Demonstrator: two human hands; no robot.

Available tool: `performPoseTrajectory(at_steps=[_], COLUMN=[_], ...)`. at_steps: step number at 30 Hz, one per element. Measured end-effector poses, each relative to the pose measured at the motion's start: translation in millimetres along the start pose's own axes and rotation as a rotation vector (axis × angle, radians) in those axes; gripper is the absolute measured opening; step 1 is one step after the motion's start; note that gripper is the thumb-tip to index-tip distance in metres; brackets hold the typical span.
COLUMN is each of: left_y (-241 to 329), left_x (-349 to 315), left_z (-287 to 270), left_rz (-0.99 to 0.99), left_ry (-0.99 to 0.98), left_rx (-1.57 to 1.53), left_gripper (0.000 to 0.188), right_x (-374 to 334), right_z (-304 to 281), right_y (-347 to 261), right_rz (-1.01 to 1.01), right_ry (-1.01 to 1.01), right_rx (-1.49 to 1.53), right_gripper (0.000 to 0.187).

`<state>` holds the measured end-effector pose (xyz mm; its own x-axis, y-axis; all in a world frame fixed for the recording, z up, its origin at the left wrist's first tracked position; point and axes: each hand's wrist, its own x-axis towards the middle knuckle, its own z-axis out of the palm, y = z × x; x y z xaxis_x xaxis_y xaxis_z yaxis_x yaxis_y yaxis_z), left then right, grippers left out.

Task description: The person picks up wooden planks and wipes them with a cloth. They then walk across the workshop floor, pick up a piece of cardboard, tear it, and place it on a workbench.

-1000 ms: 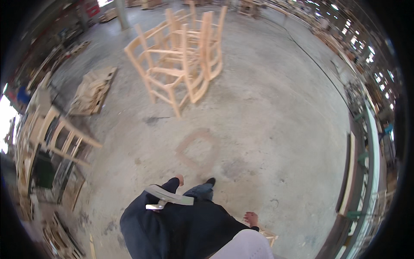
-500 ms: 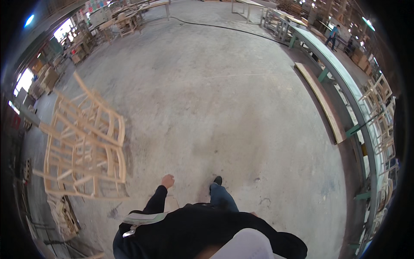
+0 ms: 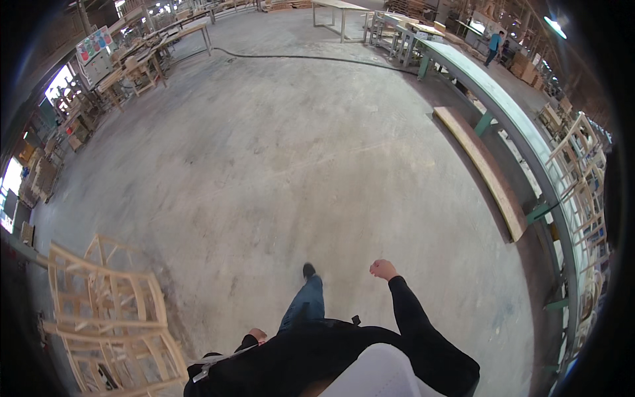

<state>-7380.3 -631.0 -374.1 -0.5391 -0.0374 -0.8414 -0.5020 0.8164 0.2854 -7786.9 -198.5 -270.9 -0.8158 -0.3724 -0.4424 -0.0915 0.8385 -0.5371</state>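
Observation:
Swung out ahead of my body, my right hand [image 3: 383,268] hangs over the concrete floor [image 3: 317,172] with its fingers curled in and nothing visible in them. Close by my left side, my left hand [image 3: 257,335] is partly covered by my dark top, and its fingers are hard to make out. One foot in a dark shoe [image 3: 309,270] is stretched forward between the hands. Neither hand touches anything that I can see. Nearest to my left hand are pale wooden chair frames [image 3: 109,291], stacked together at the lower left.
A long green-legged bench or conveyor [image 3: 509,106] runs along the right, with a long wooden board [image 3: 479,165] beside it. More chair frames [image 3: 582,172] stand beyond. A black hose [image 3: 311,57] crosses the far floor. A person in blue [image 3: 493,47] stands far right.
My right hand has swung forward into view and my left hand has swung back. The chair frames have slid down the picture as I move ahead.

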Motion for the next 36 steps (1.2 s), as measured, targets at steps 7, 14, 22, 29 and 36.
performPoseTrajectory(at_steps=[7,14,22,29,36], left_y=[94.2,218.8,142.4,157.3,227.6], left_x=[160.2,268.9,395.5,447.6,582.5], left_z=[-321.8,-580.6,-667.9,-794.9,-1052.9], left_rz=[0.207,0.358,0.390,0.071,0.167], left_ry=[0.391,0.813,0.612,0.055,0.089], left_rx=[0.293,-0.143,0.272,-0.037,0.503], left_gripper=[0.031,0.027,0.014,0.018,0.020], right_x=[119.7,184.5,533.1,817.2,983.8], right_z=[-40.7,-28.7,-195.3,-385.5,-453.5], right_y=[-2.9,-3.4,-68.9,-222.4,-274.0], right_rz=[-0.177,0.395,0.141,0.000,0.183], right_ry=[-0.375,-0.680,-0.482,0.091,-0.098], right_rx=[-0.223,0.205,0.068,0.263,0.336], right_gripper=[0.027,0.026,0.019,0.021,0.024])
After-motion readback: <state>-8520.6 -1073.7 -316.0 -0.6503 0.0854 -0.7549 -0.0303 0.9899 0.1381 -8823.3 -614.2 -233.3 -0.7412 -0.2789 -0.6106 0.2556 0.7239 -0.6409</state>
